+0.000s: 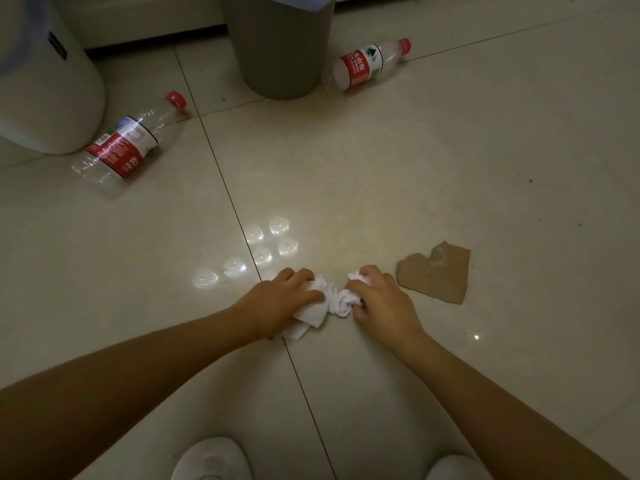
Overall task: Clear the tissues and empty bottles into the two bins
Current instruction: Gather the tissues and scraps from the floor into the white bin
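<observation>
While both hands, left (pixel 284 292) and right (pixel 379 296), clutch the tissues (pixel 325 303) on the floor, loose wads may drop before reaching a bin (pixel 280 46).

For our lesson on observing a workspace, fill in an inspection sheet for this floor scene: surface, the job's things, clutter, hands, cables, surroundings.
Surface: pale tiled floor with dark grout lines and lamp reflections.
Job's things: white tissue crumpled between both hands; brown tissue lying flat to the right of it; left bottle beside the white bin; right bottle beside the grey bin; both bottles lie on their sides, capped.
Clutter: a few dark specks on the tiles.
Hands: left hand and right hand each grip the white tissue.
Cables: nothing seen.
Surroundings: white shoes at the bottom edge; wall base behind the bins.
</observation>
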Motion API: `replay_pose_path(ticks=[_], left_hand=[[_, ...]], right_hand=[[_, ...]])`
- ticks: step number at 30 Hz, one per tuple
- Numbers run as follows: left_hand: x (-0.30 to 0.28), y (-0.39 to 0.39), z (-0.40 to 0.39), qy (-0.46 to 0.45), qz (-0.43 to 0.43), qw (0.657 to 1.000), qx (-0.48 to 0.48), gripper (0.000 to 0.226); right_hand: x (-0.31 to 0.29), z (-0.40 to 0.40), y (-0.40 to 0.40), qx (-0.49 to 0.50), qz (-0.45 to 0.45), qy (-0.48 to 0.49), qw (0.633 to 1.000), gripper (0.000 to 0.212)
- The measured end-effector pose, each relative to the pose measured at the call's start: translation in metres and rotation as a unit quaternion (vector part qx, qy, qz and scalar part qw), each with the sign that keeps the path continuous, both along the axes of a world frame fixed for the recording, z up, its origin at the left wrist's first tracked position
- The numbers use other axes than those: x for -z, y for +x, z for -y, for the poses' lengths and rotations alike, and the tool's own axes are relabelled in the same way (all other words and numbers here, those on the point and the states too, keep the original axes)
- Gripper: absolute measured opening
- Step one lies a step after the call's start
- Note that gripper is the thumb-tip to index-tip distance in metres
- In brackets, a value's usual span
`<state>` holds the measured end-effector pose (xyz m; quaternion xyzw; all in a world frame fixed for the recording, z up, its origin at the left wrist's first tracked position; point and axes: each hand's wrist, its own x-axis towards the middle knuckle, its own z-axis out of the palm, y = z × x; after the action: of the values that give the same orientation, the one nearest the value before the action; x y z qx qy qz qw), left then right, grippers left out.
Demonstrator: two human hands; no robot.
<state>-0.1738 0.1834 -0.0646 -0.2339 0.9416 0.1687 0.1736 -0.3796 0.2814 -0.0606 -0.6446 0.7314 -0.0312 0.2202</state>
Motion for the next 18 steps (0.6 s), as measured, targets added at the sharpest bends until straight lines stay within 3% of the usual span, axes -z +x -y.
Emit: replay_pose_path(ticks=[6, 9, 11, 18], left_hand=[[-0.008, -0.004, 0.004, 0.112, -0.087, 0.978, -0.153, 0.048], [-0.016, -0.017, 0.011, 0.195, -0.17, 0.936, -0.239, 0.04], [-0.022, -0.033, 0.014, 0.235, -0.222, 0.901, -0.29, 0.039], [-0.044, -0.1, 0.014, 0.258, -0.288, 0.863, -0.325, 0.04]], right_hand=[[-0.007, 0.007, -0.024, 0.035, 0.057, -0.082, 0.994, 0.027], [-0.017, 0.01, -0.054, 0.117, 0.06, -0.141, 0.981, 0.039], [-0.021, 0.008, -0.074, 0.172, 0.045, -0.153, 0.972, 0.033], [-0.004, -0.012, -0.102, 0.159, -0.082, 0.047, 0.983, 0.052]])
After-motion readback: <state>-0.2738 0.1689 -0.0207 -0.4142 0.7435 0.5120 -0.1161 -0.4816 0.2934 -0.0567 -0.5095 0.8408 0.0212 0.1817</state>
